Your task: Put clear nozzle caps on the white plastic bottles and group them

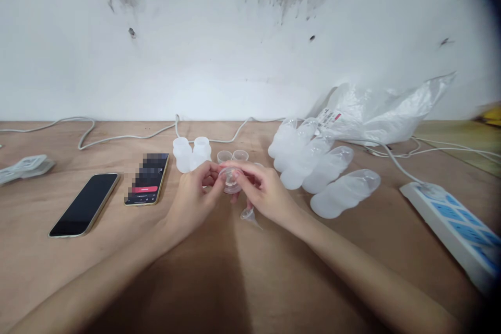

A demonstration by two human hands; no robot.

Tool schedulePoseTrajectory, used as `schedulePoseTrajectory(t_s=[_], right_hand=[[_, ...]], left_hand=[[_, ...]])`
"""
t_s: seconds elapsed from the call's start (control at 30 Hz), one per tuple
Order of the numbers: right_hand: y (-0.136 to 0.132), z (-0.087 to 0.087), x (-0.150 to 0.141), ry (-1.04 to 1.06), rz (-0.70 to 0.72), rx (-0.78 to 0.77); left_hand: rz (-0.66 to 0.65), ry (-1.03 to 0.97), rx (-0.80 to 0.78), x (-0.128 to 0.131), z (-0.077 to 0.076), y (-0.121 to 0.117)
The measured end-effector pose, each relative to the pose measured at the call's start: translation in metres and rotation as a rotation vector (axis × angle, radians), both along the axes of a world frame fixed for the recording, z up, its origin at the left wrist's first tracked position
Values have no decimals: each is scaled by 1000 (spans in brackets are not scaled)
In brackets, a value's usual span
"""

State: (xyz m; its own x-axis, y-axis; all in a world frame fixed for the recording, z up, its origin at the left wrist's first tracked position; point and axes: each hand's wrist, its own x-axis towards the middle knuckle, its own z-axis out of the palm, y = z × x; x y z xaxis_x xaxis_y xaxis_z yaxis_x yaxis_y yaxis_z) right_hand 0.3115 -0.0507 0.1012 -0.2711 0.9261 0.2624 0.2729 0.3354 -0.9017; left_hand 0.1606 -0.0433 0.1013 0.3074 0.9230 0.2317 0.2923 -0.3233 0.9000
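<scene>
My left hand [199, 188] and my right hand [264, 188] meet at the middle of the table. Thumbs and fingers of both pinch a clear round plastic piece [230, 181], tilted so its circular face shows; whether it is a lid or a shallow cup I cannot tell. Just beneath my right fingers is a small clear funnel [248, 215], its spout toward the lower right. Two small clear cups [240, 155] stand right behind my hands. To their left are several frosted white plastic containers [181, 154], partly covered by my left hand.
Several frosted containers with clear domed ends [301, 162] lie at right, before a clear plastic bag [371, 112]. A power strip [454, 219] occupies the far right. Two phones, one dark [85, 206], one lit [148, 180], lie left. A white cable [129, 138] runs along the wall.
</scene>
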Motion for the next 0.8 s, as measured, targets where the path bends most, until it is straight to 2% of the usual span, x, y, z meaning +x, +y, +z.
schedulePoseTrajectory(t_s=[0.3,0.6,0.67,0.8], right_hand=[[-2,-1,-1,-39,-28,31],[-2,-2,-2,-70,-77,72],[-4,-3,-4,-56,-103,32],[-7,-5,-11,60,-85,-160]], left_hand=[[40,87,27,1,-2,0],[24,29,10,1,-2,-1],[29,8,21,1,-3,-1],[51,-51,43,3,-7,-1]])
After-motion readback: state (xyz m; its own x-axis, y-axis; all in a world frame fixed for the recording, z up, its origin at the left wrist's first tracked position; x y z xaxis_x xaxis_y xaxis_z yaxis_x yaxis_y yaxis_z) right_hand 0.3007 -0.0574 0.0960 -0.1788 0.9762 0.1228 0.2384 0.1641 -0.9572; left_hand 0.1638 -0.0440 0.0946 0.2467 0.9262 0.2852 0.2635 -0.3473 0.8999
